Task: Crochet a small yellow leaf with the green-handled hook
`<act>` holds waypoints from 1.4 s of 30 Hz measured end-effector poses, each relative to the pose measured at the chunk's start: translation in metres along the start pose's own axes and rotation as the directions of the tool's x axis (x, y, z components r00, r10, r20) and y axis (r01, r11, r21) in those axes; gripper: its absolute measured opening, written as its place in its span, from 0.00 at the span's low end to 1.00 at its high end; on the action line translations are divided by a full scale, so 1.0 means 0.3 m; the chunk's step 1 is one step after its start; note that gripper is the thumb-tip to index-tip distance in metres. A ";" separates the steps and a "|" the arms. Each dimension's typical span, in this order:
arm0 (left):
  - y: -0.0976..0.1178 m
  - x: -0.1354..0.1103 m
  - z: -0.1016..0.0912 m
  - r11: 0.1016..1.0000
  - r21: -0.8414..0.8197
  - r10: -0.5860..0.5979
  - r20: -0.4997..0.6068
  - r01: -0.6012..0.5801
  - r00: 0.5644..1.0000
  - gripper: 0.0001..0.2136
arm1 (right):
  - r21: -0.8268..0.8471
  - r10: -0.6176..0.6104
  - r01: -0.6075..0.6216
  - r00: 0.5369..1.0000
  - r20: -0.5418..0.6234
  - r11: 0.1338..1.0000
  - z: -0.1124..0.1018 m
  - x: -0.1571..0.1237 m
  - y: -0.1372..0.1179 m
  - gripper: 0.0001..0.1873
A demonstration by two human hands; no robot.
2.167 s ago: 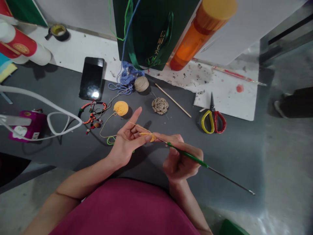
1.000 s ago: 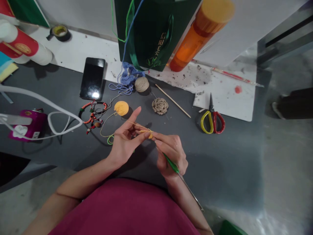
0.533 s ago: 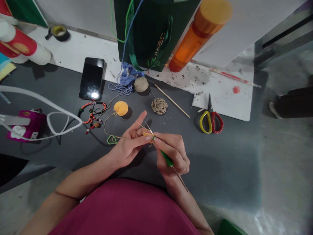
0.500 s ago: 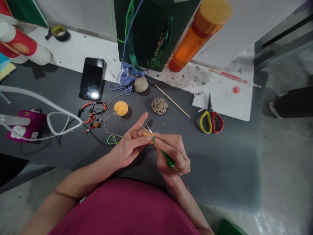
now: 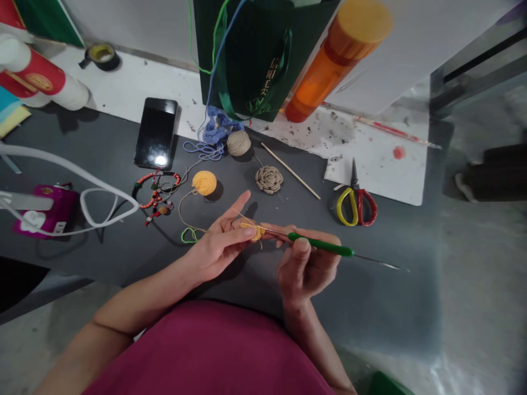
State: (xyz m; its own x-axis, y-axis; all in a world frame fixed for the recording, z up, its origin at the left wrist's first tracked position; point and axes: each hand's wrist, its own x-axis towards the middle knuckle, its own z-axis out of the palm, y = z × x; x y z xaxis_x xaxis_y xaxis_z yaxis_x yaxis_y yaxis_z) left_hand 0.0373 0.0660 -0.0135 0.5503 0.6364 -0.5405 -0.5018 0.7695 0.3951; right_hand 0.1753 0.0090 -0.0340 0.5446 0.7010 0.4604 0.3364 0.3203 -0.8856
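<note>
The single view is worn on the person's head and faces forward and steeply down, looking over the maroon top along the bottom edge. The left hand and right hand sit close to the camera in the lower middle, while the desk stretches away beyond them, with the floor along the right side

This corner is serving as a handicraft workspace. A yellow yarn ball and red-and-yellow scissors are lying on a dark mat.
</note>
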 end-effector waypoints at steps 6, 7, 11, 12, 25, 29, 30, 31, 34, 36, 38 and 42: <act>0.001 0.003 -0.010 1.000 0.003 0.001 0.049 -0.001 0.999 0.43 | 0.134 0.263 -0.270 0.963 0.067 0.954 -0.003 0.010 0.001 0.06; 0.000 0.003 -0.011 1.000 0.008 0.002 0.055 -0.002 0.999 0.41 | 0.169 0.290 -0.303 0.952 0.095 0.938 0.000 0.012 0.006 0.07; -0.005 -0.002 -0.007 0.998 0.050 0.040 0.096 -0.045 0.995 0.35 | 0.287 0.311 -0.354 0.932 0.184 0.890 0.017 0.014 0.019 0.06; -0.006 -0.003 -0.005 0.996 0.060 0.054 0.099 -0.061 0.994 0.34 | 0.303 0.301 -0.346 0.935 0.187 0.888 0.022 0.013 0.019 0.05; 0.006 -0.013 0.012 0.977 0.118 0.173 0.043 -0.177 0.984 0.29 | 0.210 0.218 -0.255 0.958 0.188 0.944 0.030 0.016 0.000 0.05; -0.001 -0.011 0.012 0.955 0.178 0.246 -0.026 -0.238 0.969 0.33 | -0.015 -0.105 0.112 0.968 0.227 0.994 0.020 0.018 -0.012 0.10; -0.001 -0.011 0.012 0.955 0.177 0.249 -0.032 -0.239 0.968 0.34 | -0.058 -0.192 0.212 0.951 0.244 0.975 0.020 0.017 -0.014 0.12; -0.001 -0.011 0.013 0.958 0.169 0.239 -0.031 -0.231 0.970 0.34 | -0.085 -0.249 0.278 0.935 0.252 0.957 0.021 0.015 -0.016 0.14; 0.002 -0.011 0.011 0.980 0.123 0.155 0.005 -0.155 0.988 0.36 | -0.055 -0.187 0.201 0.965 0.185 0.978 0.028 0.005 -0.016 0.11; 0.006 -0.013 0.009 0.991 0.103 0.084 0.020 -0.085 0.996 0.37 | 0.008 -0.032 0.031 0.992 0.120 0.999 0.031 -0.005 -0.014 0.07; 0.010 -0.014 0.007 0.995 0.094 0.042 0.023 -0.044 0.999 0.39 | 0.019 0.089 -0.090 0.994 0.058 0.996 0.028 -0.017 -0.012 0.05; 0.013 -0.015 0.006 0.994 0.097 0.047 0.043 -0.051 0.998 0.41 | -0.005 0.153 -0.153 0.988 0.001 0.988 0.013 -0.031 -0.005 0.03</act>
State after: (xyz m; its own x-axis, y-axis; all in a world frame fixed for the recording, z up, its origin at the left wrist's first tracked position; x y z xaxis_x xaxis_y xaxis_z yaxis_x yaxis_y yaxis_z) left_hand 0.0340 0.0662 -0.0083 0.5548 0.6733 -0.4888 -0.4622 0.7379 0.4918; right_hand 0.1666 0.0046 -0.0372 0.5889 0.7423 0.3198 0.2531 0.2065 -0.9452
